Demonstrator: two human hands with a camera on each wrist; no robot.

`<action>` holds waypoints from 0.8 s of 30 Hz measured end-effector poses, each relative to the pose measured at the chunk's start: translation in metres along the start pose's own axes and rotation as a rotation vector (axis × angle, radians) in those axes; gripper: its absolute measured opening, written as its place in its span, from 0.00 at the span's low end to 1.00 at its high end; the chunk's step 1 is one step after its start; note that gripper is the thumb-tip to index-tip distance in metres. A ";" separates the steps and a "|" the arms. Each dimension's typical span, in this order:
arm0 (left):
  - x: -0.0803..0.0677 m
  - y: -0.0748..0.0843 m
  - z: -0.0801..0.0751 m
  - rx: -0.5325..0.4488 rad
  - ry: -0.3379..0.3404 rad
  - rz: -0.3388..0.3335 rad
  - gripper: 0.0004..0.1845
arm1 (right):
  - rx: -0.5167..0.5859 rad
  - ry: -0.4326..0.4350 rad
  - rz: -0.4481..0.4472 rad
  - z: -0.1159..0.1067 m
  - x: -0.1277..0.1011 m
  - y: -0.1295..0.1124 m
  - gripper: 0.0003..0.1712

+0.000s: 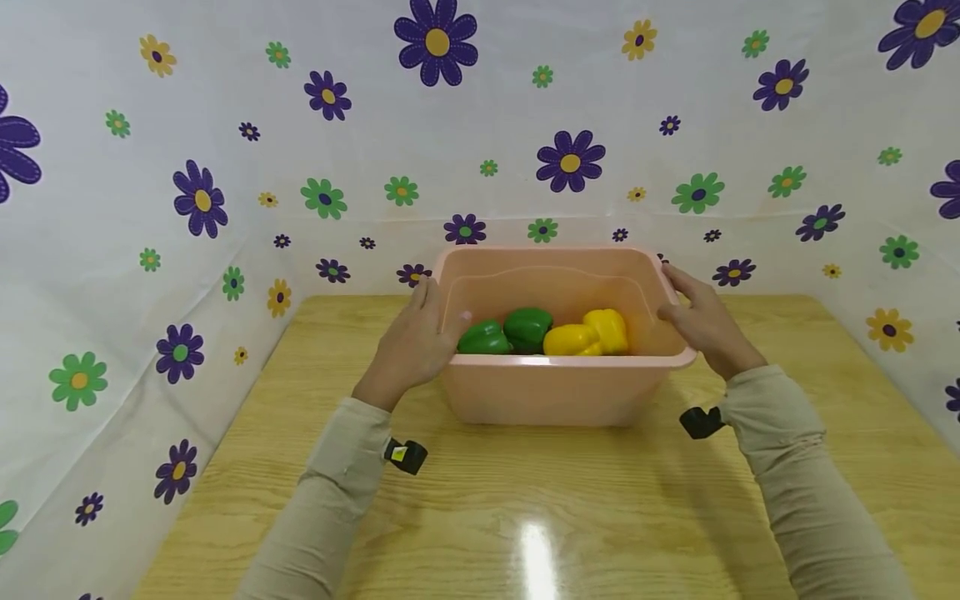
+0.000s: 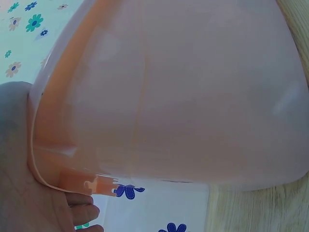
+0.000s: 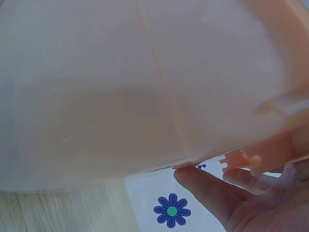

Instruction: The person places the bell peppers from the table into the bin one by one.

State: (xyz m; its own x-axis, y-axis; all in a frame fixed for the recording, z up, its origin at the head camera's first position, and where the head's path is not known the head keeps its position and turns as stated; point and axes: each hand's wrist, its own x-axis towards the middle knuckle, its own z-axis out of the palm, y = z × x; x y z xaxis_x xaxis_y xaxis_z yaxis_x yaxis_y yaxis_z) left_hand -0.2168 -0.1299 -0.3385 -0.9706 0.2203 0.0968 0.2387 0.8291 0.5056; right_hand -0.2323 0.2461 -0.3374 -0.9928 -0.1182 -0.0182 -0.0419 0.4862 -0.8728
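Observation:
A peach-pink plastic bin is in the middle of the head view. Inside it lie two green bell peppers on the left and two yellow bell peppers on the right. My left hand grips the left end, thumb over the rim and fingers outside. At the opposite end my right hand holds the rim, its thumb on top. In the left wrist view the bin's outer wall fills most of the picture. The right wrist view shows fingers under the rim, against the bin's side.
The bin is over a light wood-grain table, near its back edge. A white flower-print cloth hangs behind and along both sides. A small black wrist camera hangs below the left sleeve, another black camera below the right.

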 end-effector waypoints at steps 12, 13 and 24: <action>-0.001 -0.001 0.001 -0.031 0.009 0.004 0.48 | 0.004 0.011 0.022 0.002 -0.001 -0.002 0.45; -0.001 -0.001 0.001 -0.035 0.009 0.003 0.48 | 0.006 0.012 0.022 0.002 -0.002 -0.001 0.45; -0.001 -0.002 0.002 -0.048 0.028 0.006 0.48 | 0.010 0.018 -0.022 0.001 0.001 0.001 0.43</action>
State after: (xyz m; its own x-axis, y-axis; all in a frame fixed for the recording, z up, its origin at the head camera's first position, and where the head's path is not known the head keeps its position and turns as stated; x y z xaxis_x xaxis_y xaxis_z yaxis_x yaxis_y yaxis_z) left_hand -0.2167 -0.1307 -0.3418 -0.9698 0.2100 0.1240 0.2434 0.8018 0.5457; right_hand -0.2331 0.2457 -0.3389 -0.9935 -0.1134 0.0096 -0.0627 0.4752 -0.8776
